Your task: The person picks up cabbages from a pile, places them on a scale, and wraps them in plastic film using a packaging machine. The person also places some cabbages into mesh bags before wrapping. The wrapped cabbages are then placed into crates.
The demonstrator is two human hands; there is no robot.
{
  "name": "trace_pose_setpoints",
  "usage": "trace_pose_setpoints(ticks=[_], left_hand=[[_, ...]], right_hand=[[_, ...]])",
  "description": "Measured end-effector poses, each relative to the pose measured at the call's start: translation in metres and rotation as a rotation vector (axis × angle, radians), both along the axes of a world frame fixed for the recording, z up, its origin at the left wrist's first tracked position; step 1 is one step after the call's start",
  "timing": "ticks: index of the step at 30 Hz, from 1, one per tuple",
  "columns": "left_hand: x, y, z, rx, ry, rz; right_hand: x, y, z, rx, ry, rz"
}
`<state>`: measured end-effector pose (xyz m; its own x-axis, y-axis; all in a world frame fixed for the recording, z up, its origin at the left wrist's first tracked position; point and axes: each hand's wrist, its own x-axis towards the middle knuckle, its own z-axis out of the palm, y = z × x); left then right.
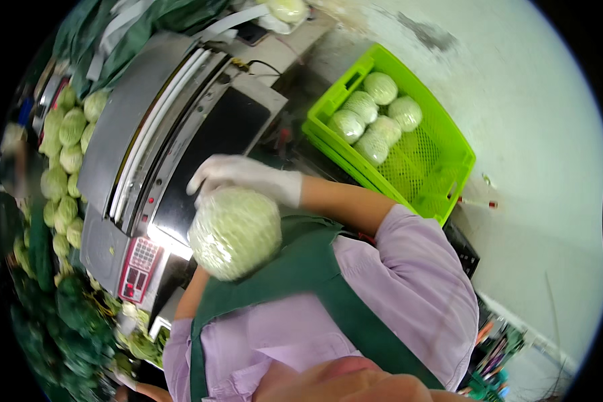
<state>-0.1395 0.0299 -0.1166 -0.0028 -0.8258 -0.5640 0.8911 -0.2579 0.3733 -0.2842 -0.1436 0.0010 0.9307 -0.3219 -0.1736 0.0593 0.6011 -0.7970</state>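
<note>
A round pale-green cabbage (236, 233) in shiny clear film is held up in front of my green apron. My right hand (243, 176), in a white glove, lies along the cabbage's far side with its fingers curled against it. My left forearm (193, 294) runs up behind the cabbage, which hides my left hand. Beyond the cabbage stands a film-wrapping machine (151, 135), with a dark flat plate (226, 130) on my side. A red-framed keypad with a lit display (139, 269) is left of the cabbage.
To the right, a bright green plastic crate (432, 151) holds several wrapped cabbages (374, 118). Unwrapped cabbages (63, 176) are heaped beyond the machine, with dark leafy greens (75, 321) lower left. Another person's gloved hand (125, 380) shows at lower left. A phone (251, 33) lies on the far counter.
</note>
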Motion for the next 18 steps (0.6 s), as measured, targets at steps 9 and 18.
trace_pose_setpoints(ticks=[9, 18], left_hand=[[-0.123, -0.098, 0.08, -0.155, -0.071, -0.599], [-0.196, -0.162, 0.084, -0.254, -0.482, -0.836]], right_hand=[[-0.193, -0.012, -0.045, -0.34, 0.218, -0.474], [-0.5, -0.069, -0.145, 0.16, 0.482, -1.324]])
